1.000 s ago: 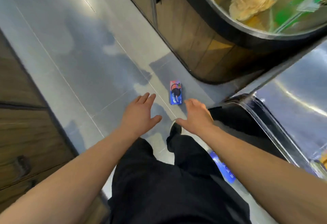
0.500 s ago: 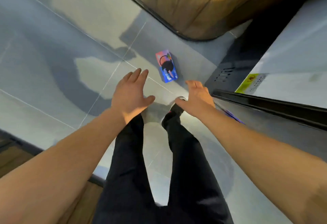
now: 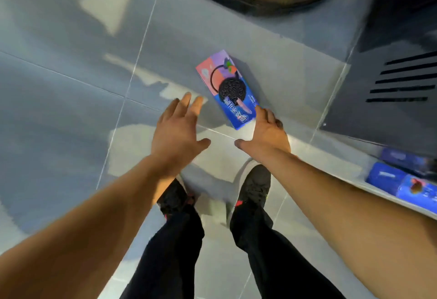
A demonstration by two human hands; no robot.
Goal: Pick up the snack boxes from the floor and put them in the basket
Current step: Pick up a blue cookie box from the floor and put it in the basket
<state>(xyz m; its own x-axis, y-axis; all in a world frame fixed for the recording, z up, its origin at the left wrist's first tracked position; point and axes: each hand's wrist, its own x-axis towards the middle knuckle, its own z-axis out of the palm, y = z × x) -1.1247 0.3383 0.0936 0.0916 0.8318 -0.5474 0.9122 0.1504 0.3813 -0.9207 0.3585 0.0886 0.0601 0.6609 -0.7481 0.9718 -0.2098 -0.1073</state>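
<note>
Nearest the camera we noted black trousers [image 3: 179, 246] and two dark shoes [image 3: 255, 185] planted on the grey tiled floor [image 3: 71, 109]. Beyond them both bare forearms reached forward. The left hand [image 3: 176, 131] was spread flat, fingers straight, holding nothing, just left of the snack box [image 3: 228, 89]. The right hand [image 3: 266, 135] was likewise spread; its fingertips lay at the box's near right corner, contact uncertain. The box lay flat on the floor, cookie face up. At right, blue packets [image 3: 402, 183] sat on a low shelf. Farthest stood a dark vented panel [image 3: 399, 79].
</note>
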